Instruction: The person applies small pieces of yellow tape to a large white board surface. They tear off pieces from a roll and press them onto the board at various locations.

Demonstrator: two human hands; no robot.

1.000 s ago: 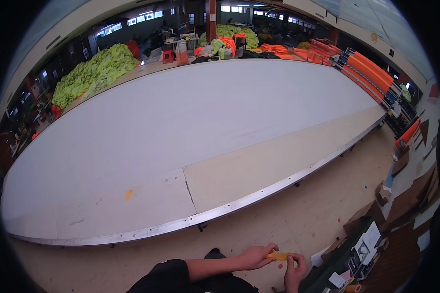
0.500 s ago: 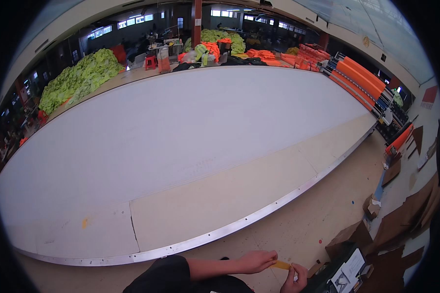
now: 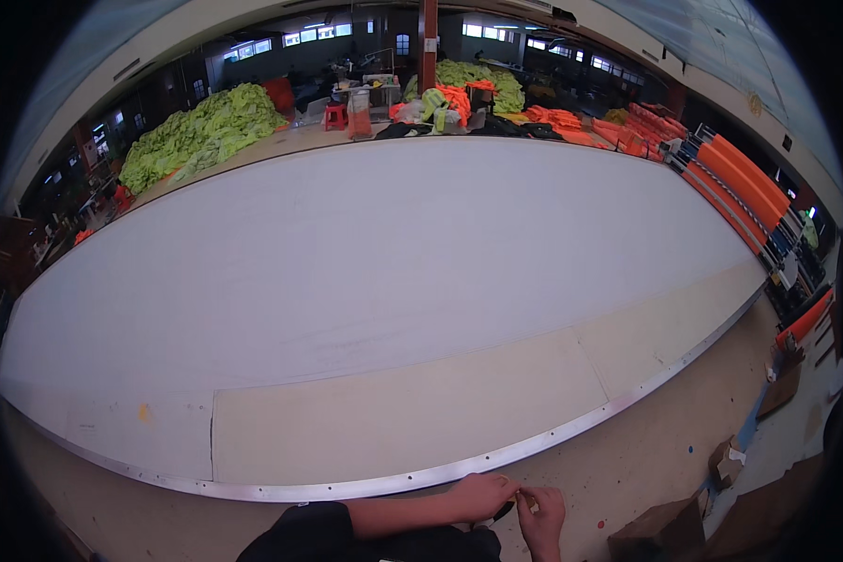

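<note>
the left hand (image 3: 482,495) and right hand (image 3: 540,512) meet at the lower edge, fingers pinched together on a small yellowish item (image 3: 526,500) between them, too small to tell what. just beyond lies the long white counter (image 3: 393,272); green cloth (image 3: 201,131) and orange rolls (image 3: 740,173) are heaped far behind.

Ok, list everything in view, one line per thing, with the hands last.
Cutting table: one, white top with metal edge, fills the middle.
Yellow-green garment pile: one, far left.
Orange garment stacks: several, far right.
Red stool: one, beyond the table.
Cardboard boxes: a few, brown, floor at lower right.
Small object: one, yellowish, too small to identify, between the fingertips.
Left hand: pinching the object, bottom edge.
Right hand: pinching it too.
</note>
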